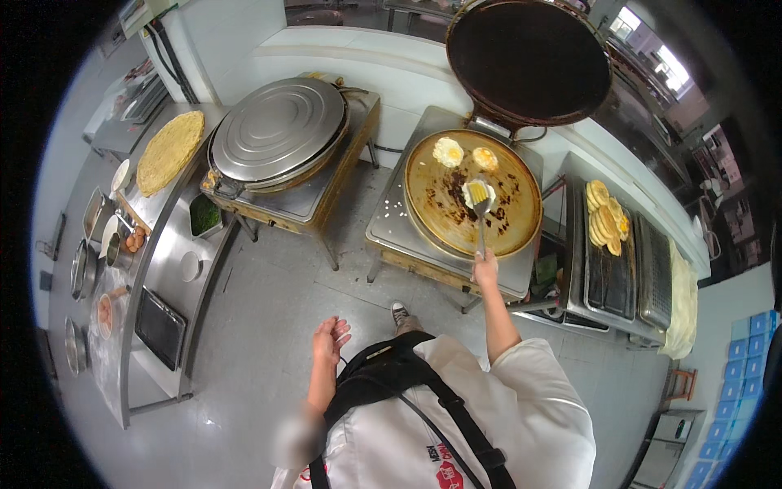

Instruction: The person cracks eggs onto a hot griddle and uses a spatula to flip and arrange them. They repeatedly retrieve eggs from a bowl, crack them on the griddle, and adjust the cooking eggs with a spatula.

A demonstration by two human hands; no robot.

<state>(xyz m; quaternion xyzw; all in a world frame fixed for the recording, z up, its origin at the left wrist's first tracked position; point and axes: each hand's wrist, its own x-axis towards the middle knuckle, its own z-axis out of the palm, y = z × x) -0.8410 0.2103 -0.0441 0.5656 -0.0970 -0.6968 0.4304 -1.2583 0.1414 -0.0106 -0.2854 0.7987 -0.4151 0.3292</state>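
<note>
My right hand (485, 269) grips the handle of a metal slotted turner (481, 206), reaching over a round electric griddle (421, 211). The turner's blade lies on a fried egg (470, 188) near the middle of the plate, partly covering it. Farther back on the same plate are a white-edged fried egg (448, 152) and a more golden one (486, 159). Dark burnt residue marks the cooking surface. Behind, the griddle's round black lid (529, 61) stands raised. My left hand (330, 337) hangs in front of my body, holding nothing, its fingers loosely curled and somewhat apart.
Left of the griddle stands a second one with its metal lid (280, 129) down. A steel counter (177, 208) at far left carries a large flatbread (171, 153), brown eggs (135, 239) and bowls. At right, a dark tray (611, 281) holds stacked flat cakes (603, 223).
</note>
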